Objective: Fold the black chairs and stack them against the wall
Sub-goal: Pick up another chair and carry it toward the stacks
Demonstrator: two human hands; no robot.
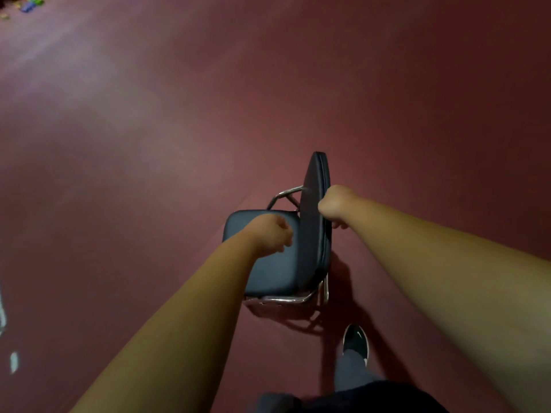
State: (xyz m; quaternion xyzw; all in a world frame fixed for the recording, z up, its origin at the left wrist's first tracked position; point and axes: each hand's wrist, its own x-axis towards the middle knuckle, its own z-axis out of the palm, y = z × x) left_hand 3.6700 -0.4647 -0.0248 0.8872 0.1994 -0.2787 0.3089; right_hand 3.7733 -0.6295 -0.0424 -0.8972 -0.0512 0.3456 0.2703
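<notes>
- Head view, looking steeply down: a black chair (310,251) stands on a dark red floor (179,138), just right of centre and close in front of the person.
- Its backrest (314,201) shows almost edge-on as a narrow black pad. The long axis runs from near to far, with the far end leaning slightly right.
- The padded seat (265,275) lies flat to the left of the backrest, so the chair faces left.
- A chrome frame (286,299) shows under the near edge of the seat and again beyond its far edge.
- The right arm reaches in from the lower right. The right hand (335,207) grips the right side of the backrest, with its fingers curled round the pad's edge.
- The left arm reaches in from the lower left. The left hand (269,235) is over the seat, just beside the backrest. Its fingers are curled under, and it is unclear whether they hold anything.
- A dark shoe (356,341) rests on the floor, near and right of the chair.
</notes>
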